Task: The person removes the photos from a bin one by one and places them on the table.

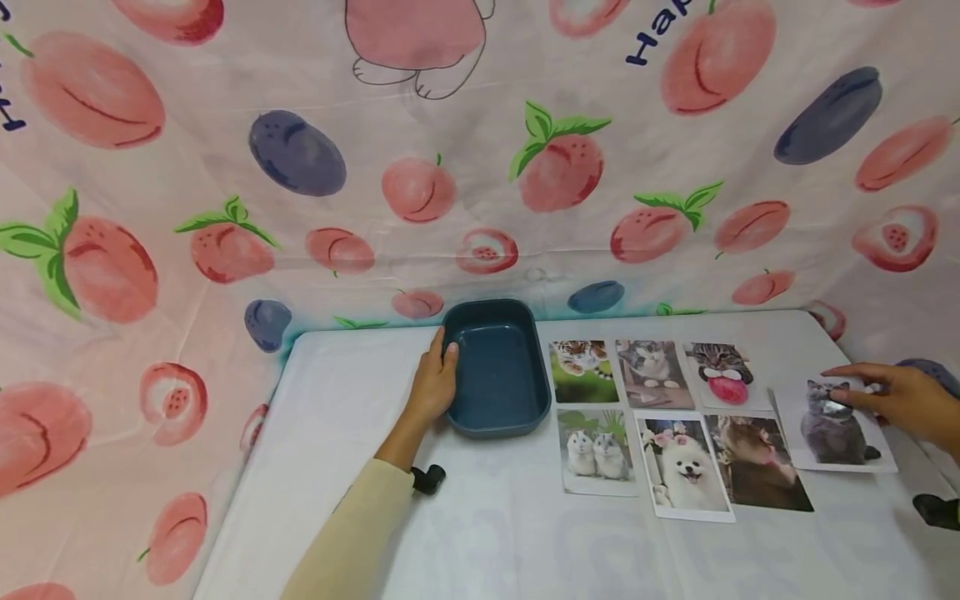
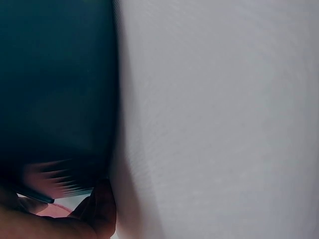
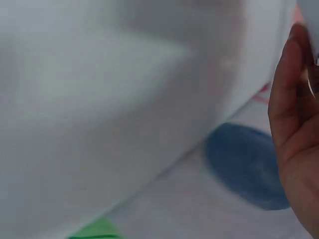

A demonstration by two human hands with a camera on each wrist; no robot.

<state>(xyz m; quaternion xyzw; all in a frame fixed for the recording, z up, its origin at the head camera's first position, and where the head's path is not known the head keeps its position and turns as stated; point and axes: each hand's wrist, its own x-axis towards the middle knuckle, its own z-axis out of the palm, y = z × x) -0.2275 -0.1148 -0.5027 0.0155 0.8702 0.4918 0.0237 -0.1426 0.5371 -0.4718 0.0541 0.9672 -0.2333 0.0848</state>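
A dark blue rectangular tray sits near the back edge of the white table. My left hand holds its left side, with the thumb at the rim and fingers along the outer wall. The left wrist view shows the tray wall close up above the curled fingers. At the far right, my right hand pinches a photo card of a grey cat by its upper right part. This card overlaps a neighbouring photo card. Only a sliver of the held card appears in the right wrist view.
Right of the tray lie more photo cards in two rows: a tiger cub, a grey-and-white cat, a tabby, two hamsters and a white dog. A peach-print cloth hangs behind the table.
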